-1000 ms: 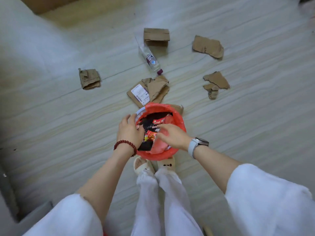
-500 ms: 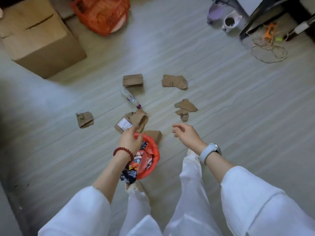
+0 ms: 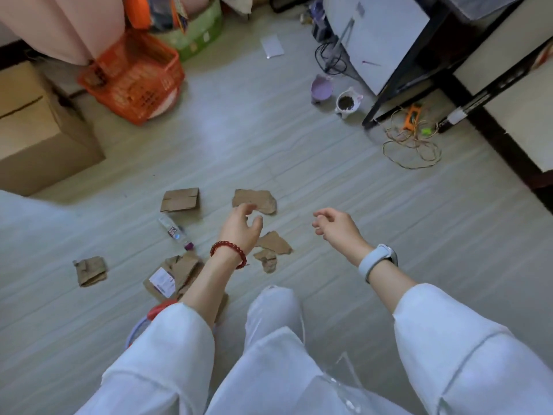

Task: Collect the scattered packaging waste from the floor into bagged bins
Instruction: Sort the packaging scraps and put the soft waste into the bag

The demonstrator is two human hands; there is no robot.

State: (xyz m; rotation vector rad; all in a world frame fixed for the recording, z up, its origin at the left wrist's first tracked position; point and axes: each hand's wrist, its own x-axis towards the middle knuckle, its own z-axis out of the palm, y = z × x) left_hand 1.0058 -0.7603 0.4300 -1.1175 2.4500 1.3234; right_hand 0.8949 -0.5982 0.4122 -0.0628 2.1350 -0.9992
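Torn brown cardboard lies scattered on the pale floor: a folded piece [image 3: 180, 200], a ragged piece [image 3: 259, 199], two small scraps [image 3: 273, 245], a crumpled piece [image 3: 90, 270] at the left and a labelled pile [image 3: 173, 272]. A clear plastic bottle [image 3: 175, 232] lies between them. My left hand [image 3: 241, 227], red bead bracelet on the wrist, hovers open above the scraps, holding nothing. My right hand [image 3: 336, 227], watch on the wrist, hangs open and empty to the right. The red-bagged bin [image 3: 155, 310] shows only a sliver of rim behind my left sleeve.
A large cardboard box [image 3: 39, 136] stands at the left, an orange basket [image 3: 134, 79] behind it. A dark table frame [image 3: 404, 79], a purple bowl [image 3: 321, 88], a white pot [image 3: 347, 104] and tangled cord [image 3: 411, 145] sit at the right.
My left hand has let go of the red-bagged bin and lifted forward over the scraps. My right hand has left the bin and moved right. The view has tilted up, showing more room.
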